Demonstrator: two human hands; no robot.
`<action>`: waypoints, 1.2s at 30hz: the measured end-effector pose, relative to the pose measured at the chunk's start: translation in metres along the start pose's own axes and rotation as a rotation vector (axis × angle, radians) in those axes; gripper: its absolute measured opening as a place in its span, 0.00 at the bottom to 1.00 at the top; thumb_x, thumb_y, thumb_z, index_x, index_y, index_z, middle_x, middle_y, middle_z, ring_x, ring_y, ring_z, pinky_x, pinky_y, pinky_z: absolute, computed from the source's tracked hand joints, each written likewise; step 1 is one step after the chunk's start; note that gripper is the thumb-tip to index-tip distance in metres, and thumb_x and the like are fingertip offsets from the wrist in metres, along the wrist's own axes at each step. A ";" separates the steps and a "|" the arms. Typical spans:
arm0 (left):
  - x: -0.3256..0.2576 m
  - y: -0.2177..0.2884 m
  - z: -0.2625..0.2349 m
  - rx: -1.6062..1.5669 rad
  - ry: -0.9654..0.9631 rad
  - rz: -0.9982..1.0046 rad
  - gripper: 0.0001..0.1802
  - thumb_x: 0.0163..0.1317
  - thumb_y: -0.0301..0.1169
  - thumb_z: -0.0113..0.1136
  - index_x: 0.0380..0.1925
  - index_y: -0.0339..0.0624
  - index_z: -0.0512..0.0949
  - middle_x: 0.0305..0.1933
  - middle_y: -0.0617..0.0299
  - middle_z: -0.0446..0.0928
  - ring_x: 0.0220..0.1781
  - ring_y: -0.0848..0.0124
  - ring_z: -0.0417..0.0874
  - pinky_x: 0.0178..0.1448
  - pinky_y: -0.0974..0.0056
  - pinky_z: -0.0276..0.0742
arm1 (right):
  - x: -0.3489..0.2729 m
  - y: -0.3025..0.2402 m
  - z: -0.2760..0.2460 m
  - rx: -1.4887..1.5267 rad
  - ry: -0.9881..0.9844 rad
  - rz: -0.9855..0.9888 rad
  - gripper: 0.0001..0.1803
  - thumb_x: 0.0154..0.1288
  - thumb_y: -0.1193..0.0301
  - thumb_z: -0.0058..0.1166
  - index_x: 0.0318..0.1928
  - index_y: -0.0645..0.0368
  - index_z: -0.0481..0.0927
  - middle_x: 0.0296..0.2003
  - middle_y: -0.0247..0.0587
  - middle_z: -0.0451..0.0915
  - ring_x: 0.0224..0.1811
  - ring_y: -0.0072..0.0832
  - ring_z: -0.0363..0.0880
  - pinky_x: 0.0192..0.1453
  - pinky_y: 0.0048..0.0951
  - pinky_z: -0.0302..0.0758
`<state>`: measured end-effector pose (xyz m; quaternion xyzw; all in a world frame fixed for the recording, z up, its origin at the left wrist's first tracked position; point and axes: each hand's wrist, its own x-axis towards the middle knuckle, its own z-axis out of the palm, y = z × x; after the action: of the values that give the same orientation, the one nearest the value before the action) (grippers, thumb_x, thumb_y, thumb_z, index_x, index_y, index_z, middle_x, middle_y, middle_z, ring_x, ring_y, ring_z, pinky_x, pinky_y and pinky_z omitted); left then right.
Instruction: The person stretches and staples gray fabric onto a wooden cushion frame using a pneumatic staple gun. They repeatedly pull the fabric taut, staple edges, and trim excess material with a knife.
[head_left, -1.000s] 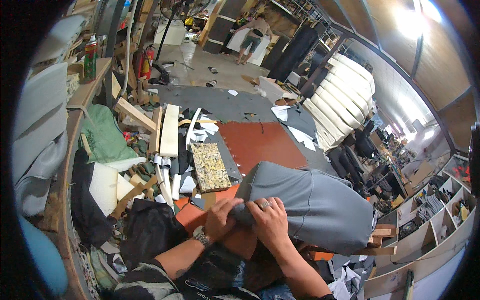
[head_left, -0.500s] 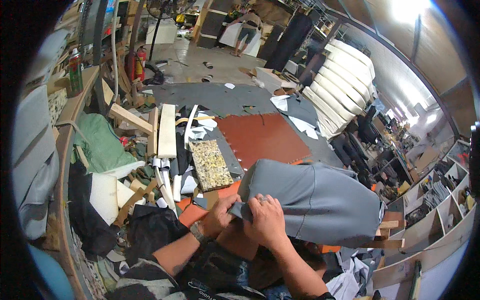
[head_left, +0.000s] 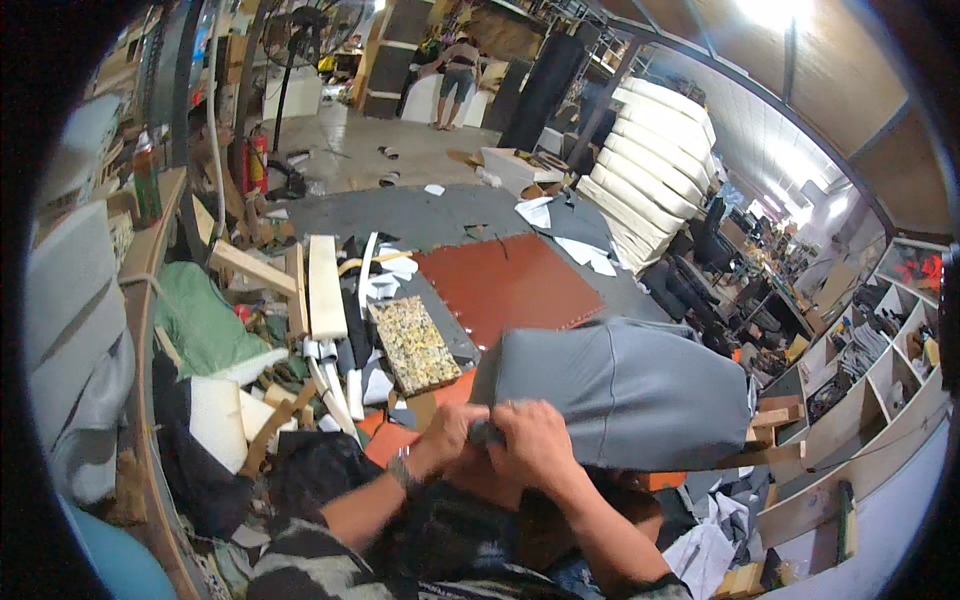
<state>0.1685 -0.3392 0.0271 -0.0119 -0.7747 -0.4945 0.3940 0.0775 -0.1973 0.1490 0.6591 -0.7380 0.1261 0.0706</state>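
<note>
My left grip [head_left: 448, 432] and right grip [head_left: 533, 441] both pinch the near-left corner of the grey cushion cover [head_left: 620, 390] | cover stretches up and right from my knuckles over the counter [head_left: 470, 215] | beside it: speckled foam block [head_left: 414, 343], red-brown mat [head_left: 510, 285], white foam strip [head_left: 325, 287].
</note>
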 end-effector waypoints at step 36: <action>-0.043 0.031 0.025 0.279 0.145 -0.308 0.14 0.46 0.18 0.66 0.25 0.35 0.68 0.26 0.56 0.64 0.28 0.60 0.69 0.32 0.60 0.59 | -0.053 0.024 0.037 0.019 0.301 -0.170 0.07 0.59 0.66 0.57 0.37 0.52 0.79 0.36 0.34 0.75 0.41 0.31 0.76 0.43 0.34 0.71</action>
<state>0.1960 -0.2882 0.0183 0.1969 -0.7980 -0.4362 0.3664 0.0629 -0.1552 0.0969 0.6934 -0.6595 0.2240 0.1845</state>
